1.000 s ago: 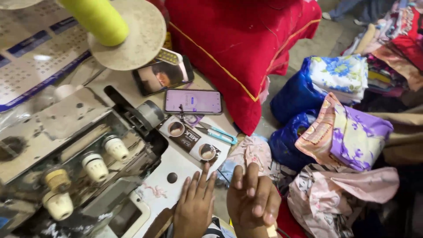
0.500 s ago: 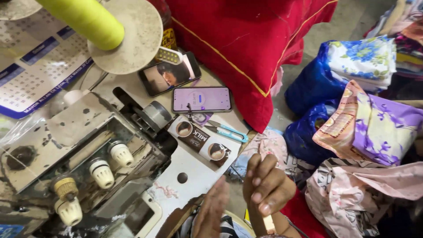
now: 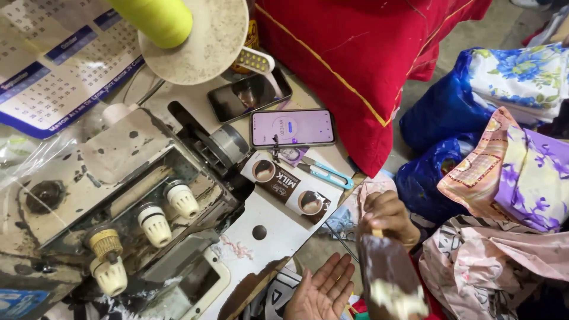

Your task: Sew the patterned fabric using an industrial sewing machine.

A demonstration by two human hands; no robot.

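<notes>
Fingers of the right hand [image 3: 388, 216] pinched the stick of a chocolate-coated ice cream bar [image 3: 391, 281], which hung low at the bottom edge, bitten, with white showing at its tip. Just beside it, the left hand [image 3: 323, 291] lay palm up, fingers spread, holding nothing. Near both hands sat a brown drink sachet [image 3: 289, 186] on the white table [image 3: 269, 249] of a worn overlock sewing machine [image 3: 118, 201]. Beyond lay blue thread snips [image 3: 326, 173], two smartphones [image 3: 293, 127], a yellow thread cone [image 3: 157, 21] and red fabric [image 3: 367, 53].
</notes>
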